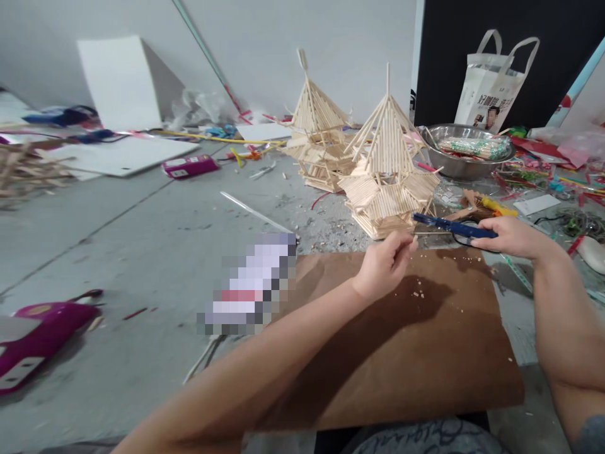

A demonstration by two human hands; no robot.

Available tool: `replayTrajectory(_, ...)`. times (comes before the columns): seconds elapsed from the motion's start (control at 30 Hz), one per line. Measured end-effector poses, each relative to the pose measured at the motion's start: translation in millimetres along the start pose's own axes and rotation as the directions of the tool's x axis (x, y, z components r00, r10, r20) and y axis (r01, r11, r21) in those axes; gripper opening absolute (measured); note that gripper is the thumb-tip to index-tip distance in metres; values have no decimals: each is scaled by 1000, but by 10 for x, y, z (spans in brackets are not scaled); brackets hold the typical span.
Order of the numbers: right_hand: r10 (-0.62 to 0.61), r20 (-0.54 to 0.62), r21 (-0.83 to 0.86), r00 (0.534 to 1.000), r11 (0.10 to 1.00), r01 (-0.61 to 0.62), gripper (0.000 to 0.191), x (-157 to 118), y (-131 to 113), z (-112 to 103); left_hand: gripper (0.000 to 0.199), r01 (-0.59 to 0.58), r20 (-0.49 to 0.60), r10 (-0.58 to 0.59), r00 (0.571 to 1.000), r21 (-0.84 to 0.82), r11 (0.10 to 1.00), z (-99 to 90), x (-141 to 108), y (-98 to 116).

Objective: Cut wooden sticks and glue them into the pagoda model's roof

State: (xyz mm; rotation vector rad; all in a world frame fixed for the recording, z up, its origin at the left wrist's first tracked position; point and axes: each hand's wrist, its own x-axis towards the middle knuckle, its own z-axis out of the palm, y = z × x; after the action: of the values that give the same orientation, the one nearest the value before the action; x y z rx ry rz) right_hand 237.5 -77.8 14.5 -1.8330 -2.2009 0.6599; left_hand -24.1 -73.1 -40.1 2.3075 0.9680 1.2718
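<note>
My left hand (385, 265) is closed in a pinch over the far edge of the brown paper sheet (378, 372). A short pale bit of wooden stick (415, 242) shows at its fingertips. On the right, my right hand (513, 236) is closed around the end of a long dark blue tool (454, 226); its exact kind is unclear. The tool's far end points left, toward the base of the nearer stick pagoda model (390, 183). Behind that stands a second stick pagoda model (319, 139). Pale crumbs lie scattered on the paper below my hands.
A phone-like blurred device (248, 284) lies left of the paper. Two magenta power strips (51, 340) rest on the grey floor. At the back right are a metal bowl (466, 167) holding packed sticks and a white bag (489, 91). Colourful scraps clutter the far right.
</note>
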Motion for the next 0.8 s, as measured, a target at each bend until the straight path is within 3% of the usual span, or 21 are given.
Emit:
replayTrajectory(0.1, 21, -50, 212, 999, 977, -10, 27, -26, 76, -41, 20, -21, 223, 1, 975, 89, 996, 64, -218, -146)
replayTrajectory(0.23, 5, -183, 491, 983, 867, 87, 21, 4, 71, 22, 23, 22, 415, -97, 904, 180, 983, 189, -305, -279)
replayTrajectory(0.33, 13, -287, 611, 958, 773, 172, 17, 33, 12, 97, 24, -25, 475, -82, 876, 215, 976, 295, -205, -313)
replayTrajectory(0.57, 0, -316, 745, 949, 619, 249, 29, 54, -72, 191, 28, -55, 530, -90, 843, 250, 967, 448, -29, -283)
replayTrajectory(0.7, 22, -317, 701, 948, 679, 219, 16, 54, -74, 160, 28, -16, 489, -96, 867, 220, 975, 419, -35, -294)
replayTrajectory(0.8, 91, -314, 465, 945, 883, 70, 18, 42, -72, 114, 27, -20, 403, -102, 910, 288, 957, 363, -28, -319)
